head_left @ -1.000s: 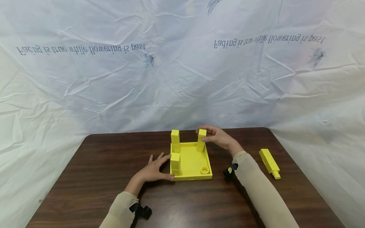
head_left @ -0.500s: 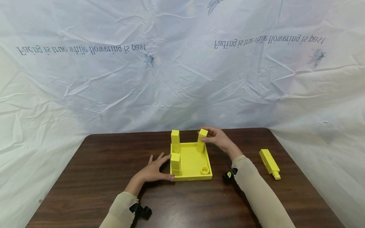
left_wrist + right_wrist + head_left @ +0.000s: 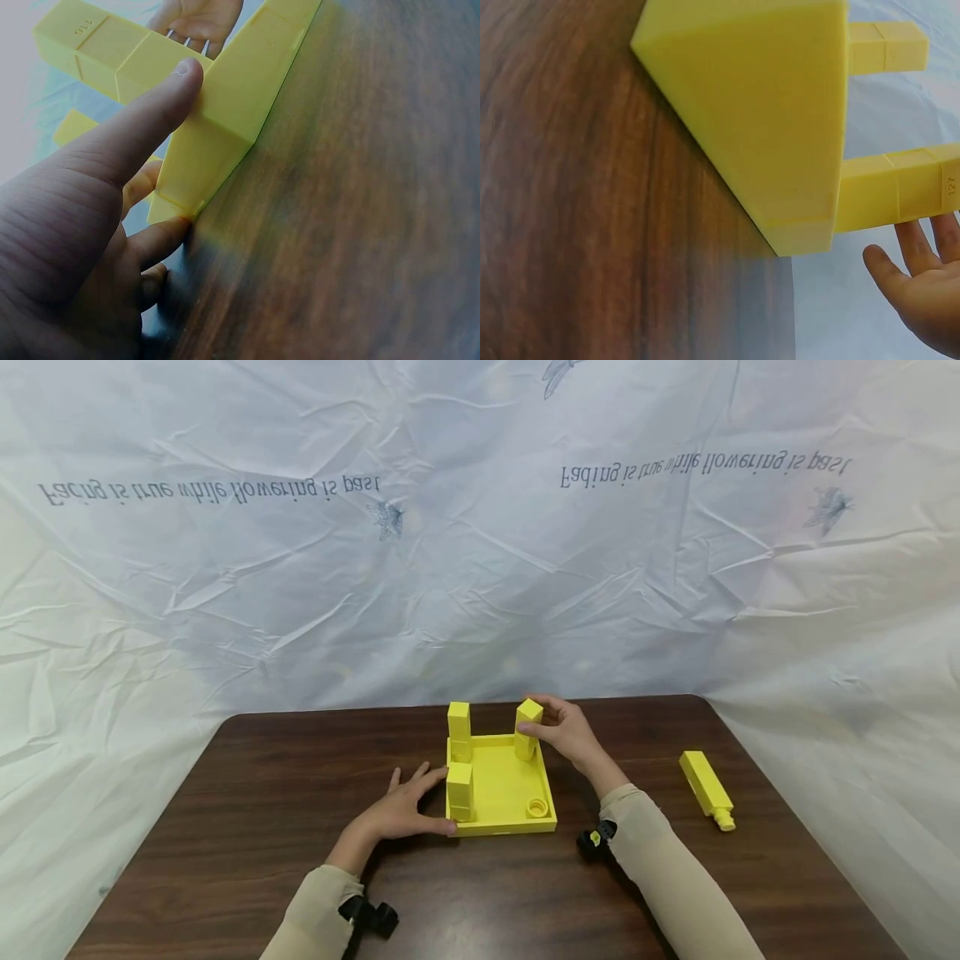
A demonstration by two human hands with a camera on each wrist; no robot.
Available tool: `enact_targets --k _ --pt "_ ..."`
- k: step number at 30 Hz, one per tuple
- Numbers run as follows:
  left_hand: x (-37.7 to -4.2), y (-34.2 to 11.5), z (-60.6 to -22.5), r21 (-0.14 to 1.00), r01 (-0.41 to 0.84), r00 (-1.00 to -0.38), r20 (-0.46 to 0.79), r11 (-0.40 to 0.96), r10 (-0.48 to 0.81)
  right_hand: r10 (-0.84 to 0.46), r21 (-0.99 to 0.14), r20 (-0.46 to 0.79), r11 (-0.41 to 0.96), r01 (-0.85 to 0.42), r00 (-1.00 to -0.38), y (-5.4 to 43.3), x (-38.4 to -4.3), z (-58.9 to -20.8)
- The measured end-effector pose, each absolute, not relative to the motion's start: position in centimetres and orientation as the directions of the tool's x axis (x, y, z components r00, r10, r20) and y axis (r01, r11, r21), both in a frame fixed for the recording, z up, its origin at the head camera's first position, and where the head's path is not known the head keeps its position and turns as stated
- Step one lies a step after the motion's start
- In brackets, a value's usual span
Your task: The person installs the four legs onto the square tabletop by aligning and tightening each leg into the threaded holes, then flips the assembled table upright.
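The right hand (image 3: 572, 732) is clamped on the far-right post (image 3: 527, 747), thumb across its near face and fingers behind it. The post sits between thumb and fingers, gripped in its upper part, its top rising clear above the thumb and its lower end running down below the hand into the far right corner of the tray (image 3: 501, 774). It stands about upright, with its square top turned corner-on to the head camera. In the right wrist view it bears the mark 127, and fingertips meet its side.

The left hand (image 3: 397, 810) has its thumb and fingers spread apart around the tray's near left corner, the thumb against the near wall and a fingertip at the left wall. Just inside that corner stands the near-left post (image 3: 460, 792), marked 116 in the left wrist view, and behind it, in line, the far-left post (image 3: 459, 728). The near right corner holds a round socket (image 3: 537, 808) with a raised rim.

Well apart to the right, a loose post (image 3: 705, 785) lies on its side, its threaded end toward the person. All these parts are yellow. The dark wood-grain table (image 3: 225, 810) carries them, and a creased white sheet (image 3: 480, 577) printed with upside-down lettering hangs behind
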State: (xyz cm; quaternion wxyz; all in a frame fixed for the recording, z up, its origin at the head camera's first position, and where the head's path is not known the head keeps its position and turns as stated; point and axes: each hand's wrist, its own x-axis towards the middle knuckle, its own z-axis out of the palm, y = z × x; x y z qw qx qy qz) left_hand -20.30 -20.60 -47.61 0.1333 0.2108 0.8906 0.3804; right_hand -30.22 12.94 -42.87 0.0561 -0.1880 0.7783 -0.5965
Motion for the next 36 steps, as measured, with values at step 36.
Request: enact_targets --k 36 --pt "-20.0 -20.4 -47.2 0.740 0.258 -0.881 -0.083 0.620 0.466 -0.583 -0.959 0.068 0.185 -0.214 -0.810 14.9 -32.8 -41.8"
